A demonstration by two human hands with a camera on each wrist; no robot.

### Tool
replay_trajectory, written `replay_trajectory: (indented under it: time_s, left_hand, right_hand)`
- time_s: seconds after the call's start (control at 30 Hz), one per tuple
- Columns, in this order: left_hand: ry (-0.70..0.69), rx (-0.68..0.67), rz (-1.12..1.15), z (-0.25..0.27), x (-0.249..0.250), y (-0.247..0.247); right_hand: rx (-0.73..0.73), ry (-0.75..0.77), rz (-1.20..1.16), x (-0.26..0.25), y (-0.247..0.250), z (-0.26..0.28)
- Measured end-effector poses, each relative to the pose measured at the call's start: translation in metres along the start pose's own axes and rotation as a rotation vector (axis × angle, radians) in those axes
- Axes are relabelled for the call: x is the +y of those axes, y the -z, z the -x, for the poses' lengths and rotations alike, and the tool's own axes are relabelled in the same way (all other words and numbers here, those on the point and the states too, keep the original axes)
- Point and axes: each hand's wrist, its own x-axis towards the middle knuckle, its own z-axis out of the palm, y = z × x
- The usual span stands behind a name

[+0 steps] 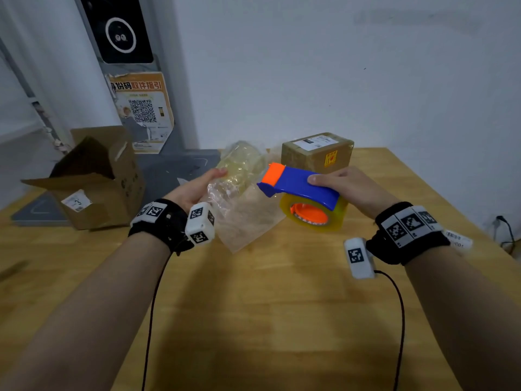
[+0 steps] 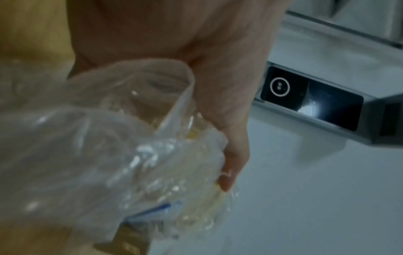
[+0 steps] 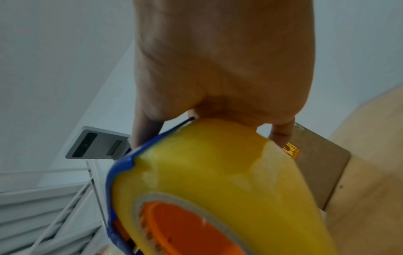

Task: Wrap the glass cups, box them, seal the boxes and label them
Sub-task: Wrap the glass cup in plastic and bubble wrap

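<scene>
My left hand (image 1: 197, 187) grips a glass cup wrapped in clear bubble wrap (image 1: 239, 170), held above the table's middle; a loose tail of wrap (image 1: 242, 221) hangs down to the wood. In the left wrist view my fingers (image 2: 231, 155) curl round the wrapped cup (image 2: 130, 155). My right hand (image 1: 346, 187) holds a blue and orange tape dispenser (image 1: 298, 187) with a yellowish tape roll (image 1: 313, 213), its orange end pointing at the cup. The right wrist view shows the roll (image 3: 218, 181) under my palm. A sealed, labelled cardboard box (image 1: 318, 153) stands behind the dispenser.
An open cardboard box (image 1: 93, 182) lies tilted at the table's back left on a grey mat (image 1: 42, 210). The wooden table (image 1: 253, 306) stretches toward me. A wall poster with a QR code (image 1: 141, 111) hangs behind. Cables trail from both wrists.
</scene>
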Motion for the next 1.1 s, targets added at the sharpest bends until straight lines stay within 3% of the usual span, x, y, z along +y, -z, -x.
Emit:
replay_trajectory:
  time_s: [0.17,0.4,0.57,0.7,0.8,0.97,1.1]
  left_hand:
    - [-0.021,-0.269,0.165,0.009,0.003,-0.014]
    - [-0.047,-0.270,0.228,0.014,-0.003,-0.029]
    - [-0.073,-0.369,0.261,0.014,-0.015,-0.020]
    - [0.009,-0.256,0.232,0.011,-0.014,-0.022]
    - [-0.054,-0.204,0.107,0.005,-0.014,-0.017]
    - [-0.055,-0.286,0.021,0.004,-0.019,-0.011]
    - [-0.078,-0.213,-0.087,0.009,-0.020,-0.019]
  right_hand:
    - [-0.012,-0.005,-0.044,0.004,-0.005,0.003]
    - [0.026,-0.012,-0.030,0.005,-0.017,0.001]
    - [0.058,0.022,-0.048,0.005,-0.015,-0.001]
    - [0.036,0.066,-0.110,-0.001,-0.016,0.001]
    - [0.026,0.095,-0.061,-0.011,-0.018,0.003]
    - [-0.027,0.124,0.076,-0.015,-0.021,0.002]
    - [-0.047,0.137,0.049,-0.017,-0.029,0.001]
